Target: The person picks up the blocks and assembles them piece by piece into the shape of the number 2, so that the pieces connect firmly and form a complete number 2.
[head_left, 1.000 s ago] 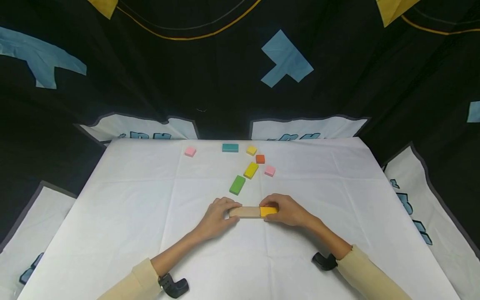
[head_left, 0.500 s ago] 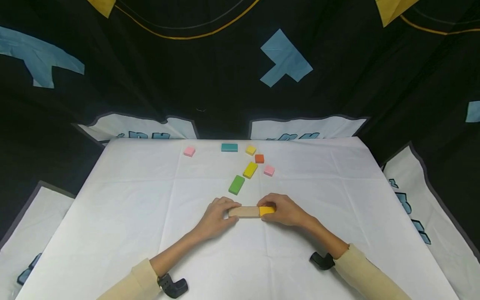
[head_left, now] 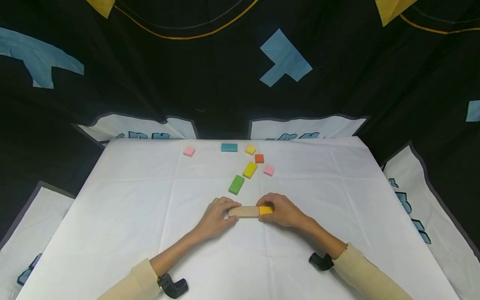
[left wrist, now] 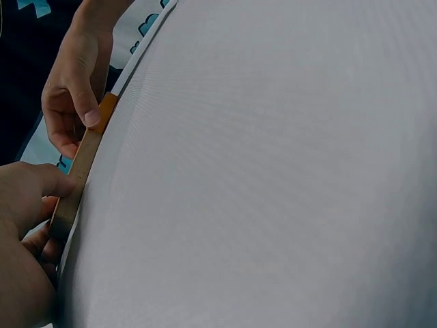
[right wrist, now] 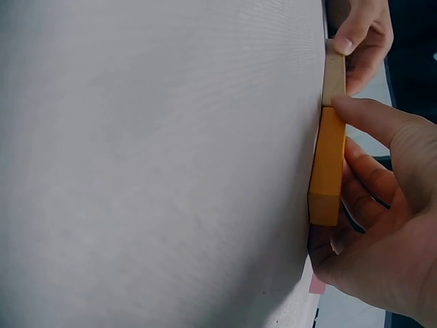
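Observation:
A plain wooden block (head_left: 244, 212) lies lengthwise across the white table, its left end pinched between the thumb and fingers of my left hand (head_left: 214, 218). Against its right end sits an orange-yellow block (head_left: 265, 210), in line with it. My right hand (head_left: 286, 211) grips this block along its two long sides, and the fingertips reach the seam. In the right wrist view the thumb lies by the joint, and the far end of the orange block (right wrist: 326, 167) stays uncovered. The left wrist view shows the wooden block (left wrist: 83, 160) at the left hand's thumb.
Just beyond the hands lies a green block (head_left: 236, 184). Farther back are a yellow block (head_left: 250, 170), a pink block (head_left: 268, 170), an orange-red block (head_left: 259, 158), a small yellow block (head_left: 250, 150), a teal block (head_left: 229, 148) and another pink block (head_left: 189, 151).
My right hand has slid slightly left along the orange-yellow block, bringing its fingertips to the seam. The left hand and the wooden block have barely moved.

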The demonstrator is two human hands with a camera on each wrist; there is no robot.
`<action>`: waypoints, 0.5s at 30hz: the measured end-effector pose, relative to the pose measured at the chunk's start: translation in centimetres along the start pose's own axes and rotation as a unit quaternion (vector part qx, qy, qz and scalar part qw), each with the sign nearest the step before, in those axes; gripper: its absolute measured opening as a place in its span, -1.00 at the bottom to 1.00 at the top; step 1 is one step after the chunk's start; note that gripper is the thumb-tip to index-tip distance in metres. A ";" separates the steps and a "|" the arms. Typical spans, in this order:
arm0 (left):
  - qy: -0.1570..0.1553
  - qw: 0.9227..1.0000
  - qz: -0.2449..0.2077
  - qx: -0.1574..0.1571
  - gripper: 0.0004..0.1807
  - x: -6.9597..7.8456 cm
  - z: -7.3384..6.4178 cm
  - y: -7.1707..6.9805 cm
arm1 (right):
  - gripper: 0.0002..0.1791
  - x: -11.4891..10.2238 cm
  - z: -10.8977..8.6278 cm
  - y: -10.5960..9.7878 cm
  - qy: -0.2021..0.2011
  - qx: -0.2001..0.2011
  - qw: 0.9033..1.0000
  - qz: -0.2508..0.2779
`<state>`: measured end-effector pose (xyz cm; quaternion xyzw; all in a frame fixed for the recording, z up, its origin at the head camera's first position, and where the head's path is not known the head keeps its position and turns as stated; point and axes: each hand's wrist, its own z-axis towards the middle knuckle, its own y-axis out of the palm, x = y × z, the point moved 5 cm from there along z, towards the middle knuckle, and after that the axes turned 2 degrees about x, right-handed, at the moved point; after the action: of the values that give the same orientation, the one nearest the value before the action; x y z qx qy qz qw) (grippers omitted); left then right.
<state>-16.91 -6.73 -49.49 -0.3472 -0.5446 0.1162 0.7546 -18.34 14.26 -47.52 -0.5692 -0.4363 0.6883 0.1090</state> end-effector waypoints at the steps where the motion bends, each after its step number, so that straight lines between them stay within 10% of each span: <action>1: 0.000 1.000 0.001 0.000 -0.64 0.0 0.0 0.0 | -0.68 0.0 0.0 0.0 0.001 0.000 1.000 0.000; 15: -0.035 0.999 -0.030 -0.014 -0.61 -0.3 0.3 -0.7 | -0.71 0.3 0.1 0.2 0.002 0.003 1.000 -0.012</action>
<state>-17.43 -7.30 -49.21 -0.3367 -0.5821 0.0979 0.7336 -18.47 14.29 -47.88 -0.5649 -0.4409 0.6872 0.1195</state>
